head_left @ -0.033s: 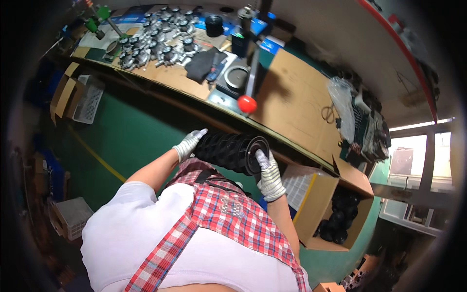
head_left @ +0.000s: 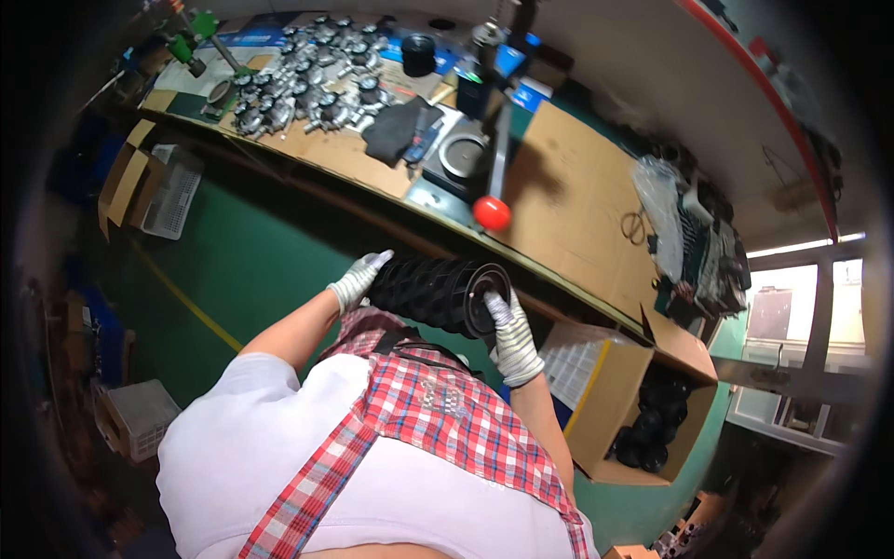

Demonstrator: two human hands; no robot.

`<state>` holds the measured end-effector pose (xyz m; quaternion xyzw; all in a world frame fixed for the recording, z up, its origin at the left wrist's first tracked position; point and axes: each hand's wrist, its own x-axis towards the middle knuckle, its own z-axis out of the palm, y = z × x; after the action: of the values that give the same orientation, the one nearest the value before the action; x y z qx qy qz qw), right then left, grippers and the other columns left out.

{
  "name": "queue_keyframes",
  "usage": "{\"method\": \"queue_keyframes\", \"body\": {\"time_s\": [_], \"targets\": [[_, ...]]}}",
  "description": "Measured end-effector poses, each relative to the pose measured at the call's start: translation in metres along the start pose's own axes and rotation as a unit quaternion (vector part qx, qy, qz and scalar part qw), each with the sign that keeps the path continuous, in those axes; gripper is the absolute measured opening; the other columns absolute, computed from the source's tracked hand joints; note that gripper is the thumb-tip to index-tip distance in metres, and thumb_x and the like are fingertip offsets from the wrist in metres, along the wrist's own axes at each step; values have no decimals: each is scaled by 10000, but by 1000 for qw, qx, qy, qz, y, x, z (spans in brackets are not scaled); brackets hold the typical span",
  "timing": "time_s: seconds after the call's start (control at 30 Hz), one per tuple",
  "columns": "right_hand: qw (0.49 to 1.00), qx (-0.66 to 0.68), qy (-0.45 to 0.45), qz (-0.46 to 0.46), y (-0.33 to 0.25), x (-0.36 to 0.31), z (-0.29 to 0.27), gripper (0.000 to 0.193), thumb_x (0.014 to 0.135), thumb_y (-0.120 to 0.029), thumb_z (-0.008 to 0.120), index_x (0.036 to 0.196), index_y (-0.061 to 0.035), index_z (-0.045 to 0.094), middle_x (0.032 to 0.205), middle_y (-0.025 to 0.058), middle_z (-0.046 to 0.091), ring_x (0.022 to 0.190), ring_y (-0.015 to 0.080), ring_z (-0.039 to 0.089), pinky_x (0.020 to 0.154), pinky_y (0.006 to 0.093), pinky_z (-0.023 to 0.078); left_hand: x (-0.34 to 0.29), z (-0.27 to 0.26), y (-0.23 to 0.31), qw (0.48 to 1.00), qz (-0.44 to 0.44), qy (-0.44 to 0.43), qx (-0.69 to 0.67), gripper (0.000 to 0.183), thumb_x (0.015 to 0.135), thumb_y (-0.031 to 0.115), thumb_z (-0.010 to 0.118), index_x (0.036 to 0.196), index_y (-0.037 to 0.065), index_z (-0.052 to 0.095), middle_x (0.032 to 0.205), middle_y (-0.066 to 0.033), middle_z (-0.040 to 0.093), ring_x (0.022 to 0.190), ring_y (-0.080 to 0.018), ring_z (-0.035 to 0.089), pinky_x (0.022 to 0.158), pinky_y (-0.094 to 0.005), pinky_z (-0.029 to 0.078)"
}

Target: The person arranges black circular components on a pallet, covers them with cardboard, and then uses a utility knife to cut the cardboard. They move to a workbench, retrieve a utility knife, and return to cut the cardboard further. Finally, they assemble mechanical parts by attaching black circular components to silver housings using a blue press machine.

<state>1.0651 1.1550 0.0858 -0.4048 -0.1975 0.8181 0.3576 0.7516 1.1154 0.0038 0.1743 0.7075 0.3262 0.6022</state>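
Between my two gloved hands lies a black cylinder (head_left: 424, 293) with ridged, knobbly sides, held level in front of my waist; whether it is one piece or a stack of round parts I cannot tell. My left hand (head_left: 361, 278), in a striped white glove, is closed on its left end. My right hand (head_left: 514, 343), gloved likewise, grips the right end, its thumb pressed into the round hollow there. The fingers beneath the cylinder are hidden.
Beyond my hands runs a workbench (head_left: 568, 186) with a hand press (head_left: 463, 156), whose red-knobbed lever (head_left: 492, 213) overhangs the front edge. Several metal parts (head_left: 312, 79) crowd its left side; scissors (head_left: 633, 227) lie right. A cardboard box (head_left: 596, 424) of black round parts stands low at right.
The view has shifted slightly, so the bench and press appear a little farther right and lower. Both hands keep their hold on the black cylinder.
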Motion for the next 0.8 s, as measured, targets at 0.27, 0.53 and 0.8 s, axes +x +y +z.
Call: {"method": "queue_keyframes", "body": {"time_s": [0.27,0.53,0.8], "targets": [[987,-42,-154,15,29,124,198,446,968,-245,655,1332,-14,540,1217,56,631,1112,142,582,1010,292,458,22,-217,49,993,31,95,-60,600,903,555,660,1303,115,580,1200,-25,647,1114,-173,587,982,-357,471],[975,-148,-157,-61,-11,224,351,475,967,-247,663,1331,26,524,1198,71,630,1098,134,565,988,285,454,84,-331,170,981,121,12,-149,521,966,499,601,1306,105,588,1258,-39,651,1162,-176,607,1033,-359,464],[964,-186,-82,-171,-92,326,375,526,968,-311,653,1365,7,518,1252,70,622,1142,139,565,1031,287,425,187,-291,352,978,152,13,-142,554,935,466,655,1280,38,592,1238,-65,638,1099,-182,604,971,-333,475]]}}
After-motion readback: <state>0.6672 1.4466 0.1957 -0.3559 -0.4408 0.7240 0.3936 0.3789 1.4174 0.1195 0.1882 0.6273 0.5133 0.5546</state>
